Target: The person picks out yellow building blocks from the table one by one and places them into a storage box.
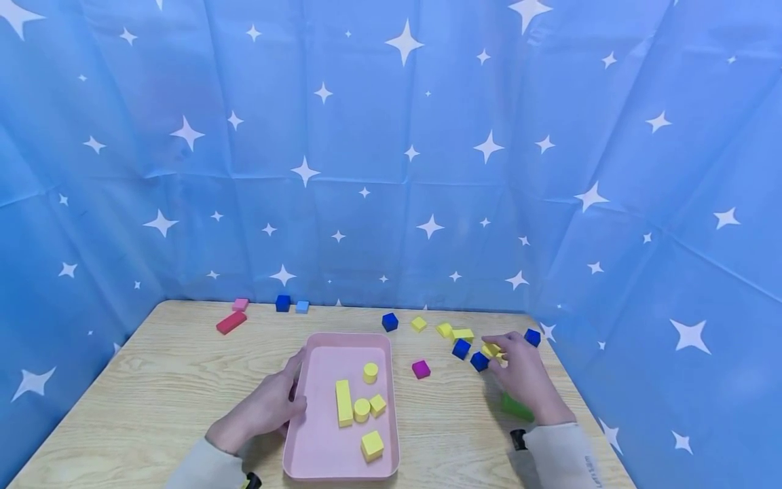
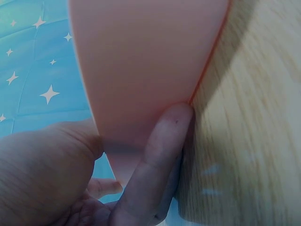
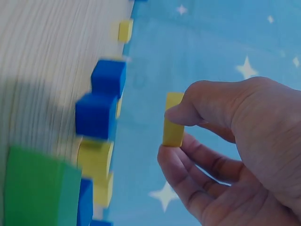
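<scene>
My left hand (image 1: 269,404) grips the left side of a pink tray (image 1: 320,441); in the left wrist view a finger lies along the tray's outer wall (image 2: 146,61). In the tray sit a long yellow block (image 1: 344,403), two yellow cylinders (image 1: 370,372) and two yellow cubes (image 1: 371,446). On the right, my right hand (image 1: 524,373) pinches a small yellow block (image 3: 174,134) between thumb and fingers, raised above the table. Close to it on the table are dark blue cubes (image 1: 479,360), other yellow blocks (image 3: 95,157) and a green block (image 1: 516,407), partly hidden by the wrist.
Toward the back stand more yellow blocks (image 1: 462,335) and a blue cube (image 1: 389,322). A magenta cube (image 1: 421,369) lies right of the tray. Far left are a red block (image 1: 231,322), a pink block (image 1: 241,305) and two blue blocks (image 1: 283,303). A starry blue curtain (image 1: 366,136) borders the table.
</scene>
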Demonstrator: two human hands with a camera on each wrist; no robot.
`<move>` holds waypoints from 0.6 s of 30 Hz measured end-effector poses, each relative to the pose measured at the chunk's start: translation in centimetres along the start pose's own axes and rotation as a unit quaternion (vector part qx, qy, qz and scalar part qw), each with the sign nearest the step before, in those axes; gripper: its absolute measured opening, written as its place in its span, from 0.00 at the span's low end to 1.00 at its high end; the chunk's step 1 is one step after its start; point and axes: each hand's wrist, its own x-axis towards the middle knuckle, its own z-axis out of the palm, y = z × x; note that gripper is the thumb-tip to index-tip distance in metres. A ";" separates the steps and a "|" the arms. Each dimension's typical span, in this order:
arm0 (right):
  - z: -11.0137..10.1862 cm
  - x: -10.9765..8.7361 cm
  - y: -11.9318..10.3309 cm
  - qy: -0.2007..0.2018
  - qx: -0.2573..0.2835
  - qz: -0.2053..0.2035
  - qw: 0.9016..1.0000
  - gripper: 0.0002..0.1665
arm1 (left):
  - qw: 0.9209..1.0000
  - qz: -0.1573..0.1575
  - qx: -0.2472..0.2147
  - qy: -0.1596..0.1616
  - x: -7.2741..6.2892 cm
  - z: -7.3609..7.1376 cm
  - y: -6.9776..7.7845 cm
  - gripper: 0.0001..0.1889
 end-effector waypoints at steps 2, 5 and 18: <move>0.4 0.0 -1.0 0.004 0.001 -0.014 1.000 0.26 | 1.000 -0.001 0.003 0.000 0.0 0.0 -0.1 0.54; 1.0 0.1 -2.6 0.004 -0.003 -0.034 0.999 0.25 | 1.000 -0.001 -0.001 0.000 0.0 0.0 -0.1 0.54; 4.7 1.8 -10.5 -0.053 0.041 -0.059 0.996 0.24 | 1.000 0.005 -0.015 -0.004 0.0 -0.1 -0.2 0.54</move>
